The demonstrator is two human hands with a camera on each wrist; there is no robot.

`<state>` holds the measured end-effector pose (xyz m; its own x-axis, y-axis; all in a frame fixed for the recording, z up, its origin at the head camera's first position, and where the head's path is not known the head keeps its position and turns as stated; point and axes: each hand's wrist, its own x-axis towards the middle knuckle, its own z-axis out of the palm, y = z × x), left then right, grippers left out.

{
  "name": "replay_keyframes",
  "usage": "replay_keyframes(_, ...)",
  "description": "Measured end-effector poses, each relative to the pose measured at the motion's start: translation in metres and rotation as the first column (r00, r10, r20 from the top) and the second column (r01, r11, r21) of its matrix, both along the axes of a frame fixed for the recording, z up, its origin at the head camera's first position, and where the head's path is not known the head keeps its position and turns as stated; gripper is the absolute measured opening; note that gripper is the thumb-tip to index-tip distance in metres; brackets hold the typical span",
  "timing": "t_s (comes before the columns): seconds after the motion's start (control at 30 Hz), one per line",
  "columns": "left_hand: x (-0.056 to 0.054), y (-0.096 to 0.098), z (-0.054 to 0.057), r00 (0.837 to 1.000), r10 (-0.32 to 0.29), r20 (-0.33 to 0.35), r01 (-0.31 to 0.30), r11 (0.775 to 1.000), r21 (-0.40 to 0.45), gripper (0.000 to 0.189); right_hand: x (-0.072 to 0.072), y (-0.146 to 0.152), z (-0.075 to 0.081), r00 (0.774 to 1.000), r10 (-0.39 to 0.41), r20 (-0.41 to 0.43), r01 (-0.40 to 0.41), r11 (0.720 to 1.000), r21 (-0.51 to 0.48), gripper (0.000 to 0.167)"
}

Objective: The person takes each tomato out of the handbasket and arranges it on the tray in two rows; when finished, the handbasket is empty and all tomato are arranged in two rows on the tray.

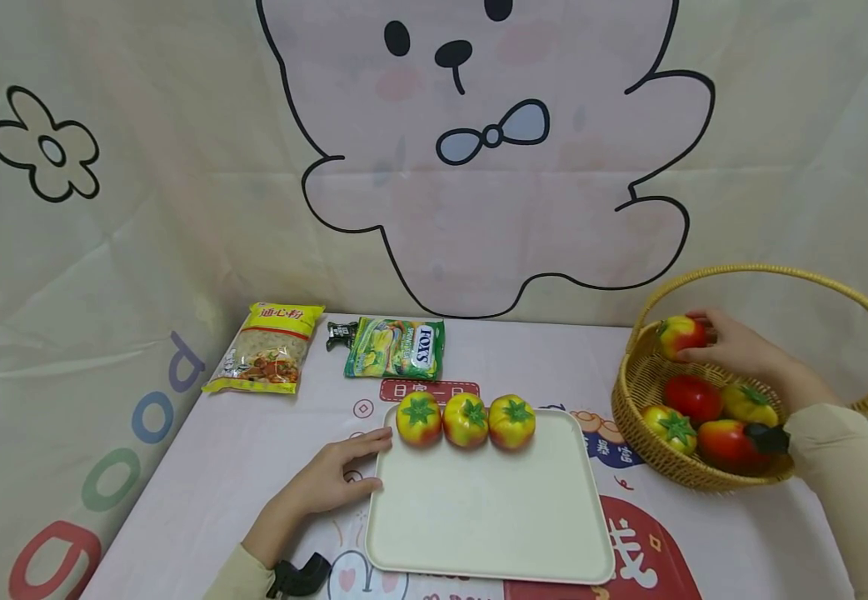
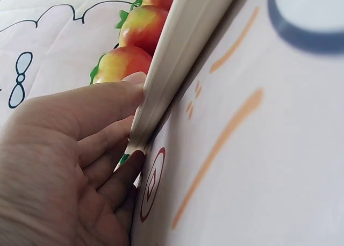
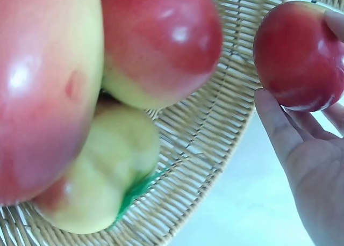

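My right hand (image 1: 737, 346) holds a red-and-yellow tomato (image 1: 681, 337) over the far part of the wicker basket (image 1: 647, 446). In the right wrist view, thumb and fingers are round this tomato (image 3: 298, 58), beside the basket's rim. Below it in the basket lie a red fruit (image 1: 692, 397), a yellowish one (image 1: 749, 406), a tomato with a green top (image 1: 669, 427) and a red fruit with a dark leaf (image 1: 730, 443). The fingers of my left hand (image 1: 321, 479) touch the left edge of the cream tray (image 1: 490, 517). Three tomatoes (image 1: 466, 421) stand in a row along its far edge.
Behind the tray lie a yellow pasta bag (image 1: 269, 348), a green Fox's packet (image 1: 396, 348) and a small black wrapped piece (image 1: 341, 335). The basket's tall handle (image 1: 764, 269) arches above my right hand. A printed cloth hangs behind the table.
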<state>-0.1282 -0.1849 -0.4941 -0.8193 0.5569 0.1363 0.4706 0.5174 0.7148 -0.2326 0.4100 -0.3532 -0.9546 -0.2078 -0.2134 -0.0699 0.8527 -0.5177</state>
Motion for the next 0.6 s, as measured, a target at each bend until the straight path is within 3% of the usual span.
replay_keyframes(0.6,0.000,-0.001,0.000,1.000,-0.004,0.004,0.004,1.000,-0.014,0.055,0.026,-0.032,0.012,0.996,0.058,-0.070,-0.064,0.995,-0.082,0.081)
